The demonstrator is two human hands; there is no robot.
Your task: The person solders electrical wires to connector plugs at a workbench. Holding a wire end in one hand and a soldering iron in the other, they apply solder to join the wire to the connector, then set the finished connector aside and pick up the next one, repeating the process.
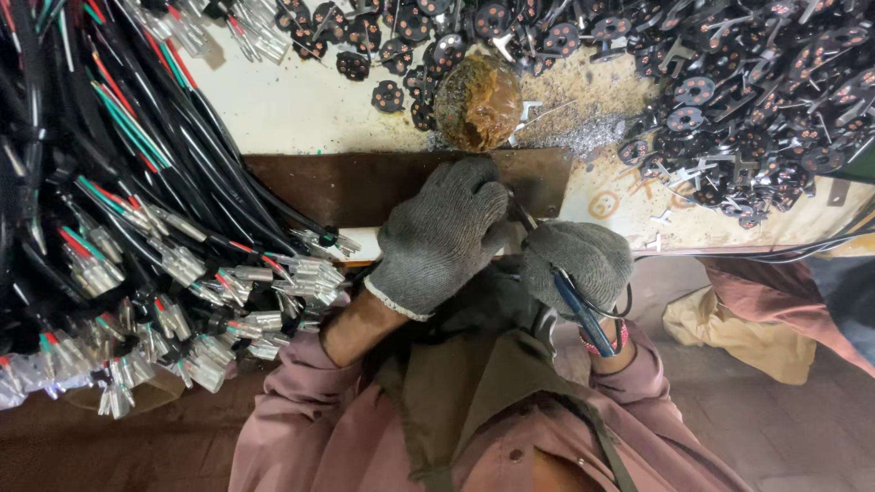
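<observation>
Crowded pale desk (301,109), bare only in a middle strip. Heaped along the left edge, wires (137,228) with metal tips; piled across the far right, small black discs (747,91). Dark plate (365,182) at the near edge, rusty lump (477,102) just behind. Left hand (442,237), gloved, curled shut over the plate's edge, contents hidden. Right hand (576,260), gloved, touching it, clamped on blue-handled pliers (580,310).

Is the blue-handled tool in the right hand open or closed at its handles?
Closed, it seems: the right hand wraps the tool, and its blue handles lie close together. Its jaws are hidden behind the left hand.
</observation>
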